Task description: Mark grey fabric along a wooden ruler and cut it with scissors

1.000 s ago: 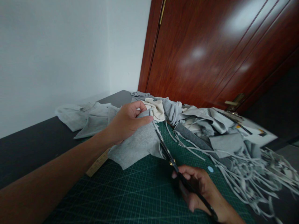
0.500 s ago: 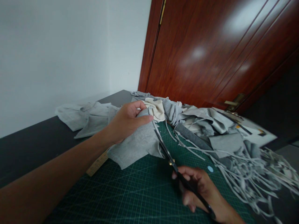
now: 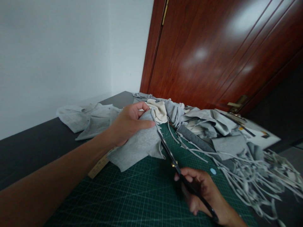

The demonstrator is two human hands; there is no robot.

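At 9 o'clock, left hand pinches limp cloth; at 5, right hand grips scissors; gridded mat bare at 6.

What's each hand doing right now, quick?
Left hand: closed, pinching the gray cloth by its edge.
Right hand: closed on the scissors.

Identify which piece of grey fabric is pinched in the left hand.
The light grey piece hanging from the left hand, with the scissors at its edge; the other grey pieces lie unheld on either side.
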